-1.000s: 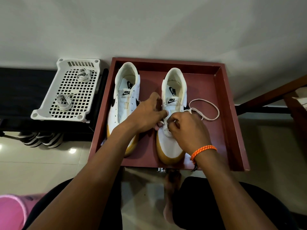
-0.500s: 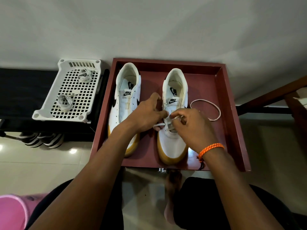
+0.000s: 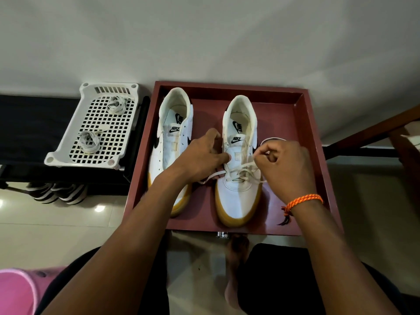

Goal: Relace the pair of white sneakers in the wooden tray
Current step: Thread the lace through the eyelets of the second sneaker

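Both grips are busy at the right sneaker (image 3: pixel 238 178) in the wooden tray (image 3: pixel 318 160): the white lace (image 3: pixel 244 168) is pinched by the curled fingers of the right hand (image 3: pixel 281 164), while the shoe's eyelet edge is held by the left hand (image 3: pixel 202 158). An unlaced left sneaker (image 3: pixel 172 142) stands beside it. Two coiled laces (image 3: pixel 89 142) are kept in a white basket (image 3: pixel 68 155).

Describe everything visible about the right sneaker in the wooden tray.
The right sneaker is white, leather-looking, with a yellowish gum sole and a black logo on its tongue. It stands upright in the tray, toe toward the person. Only its lowest eyelets are laced. The left hand touches its side; the right hand pinches the lace.
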The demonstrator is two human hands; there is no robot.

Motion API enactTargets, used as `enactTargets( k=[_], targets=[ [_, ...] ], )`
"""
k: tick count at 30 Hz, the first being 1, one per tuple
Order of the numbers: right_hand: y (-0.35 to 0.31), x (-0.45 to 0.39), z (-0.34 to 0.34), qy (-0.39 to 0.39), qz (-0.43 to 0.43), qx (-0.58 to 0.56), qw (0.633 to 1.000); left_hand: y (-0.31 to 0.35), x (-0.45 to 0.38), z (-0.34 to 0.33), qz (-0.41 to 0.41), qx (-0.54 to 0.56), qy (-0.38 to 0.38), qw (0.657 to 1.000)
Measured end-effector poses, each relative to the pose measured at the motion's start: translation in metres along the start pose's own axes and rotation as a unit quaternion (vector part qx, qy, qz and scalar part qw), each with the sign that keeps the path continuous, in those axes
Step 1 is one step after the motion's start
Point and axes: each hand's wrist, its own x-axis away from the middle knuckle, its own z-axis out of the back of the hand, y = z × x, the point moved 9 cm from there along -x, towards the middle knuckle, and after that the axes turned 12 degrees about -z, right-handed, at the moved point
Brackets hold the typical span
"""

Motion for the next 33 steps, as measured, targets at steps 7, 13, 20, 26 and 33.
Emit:
enactTargets(
  k=[7,13,20,26,33],
  targets=[
    [-0.008,0.025,-0.061,-0.13,0.016,0.065,0.989,-0.006,-0.004,0.003,-0.01,-0.032,0.005,0.999],
    [-0.001,0.003,-0.017,-0.089,-0.015,-0.021,0.996,-0.008,-0.005,0.002,-0.012,-0.024,0.001,1.0],
    [-0.012,0.021,-0.046,-0.128,-0.007,-0.003,0.992,-0.006,-0.005,0.003,-0.019,-0.04,0.002,0.999],
    [-0.009,0.015,-0.045,-0.112,0.002,0.024,0.993,-0.007,-0.004,0.001,-0.011,-0.017,-0.002,1.0],
    [0.001,0.005,-0.026,-0.073,-0.01,-0.026,0.997,-0.006,-0.003,-0.002,-0.012,0.01,-0.018,1.0]
  ],
)
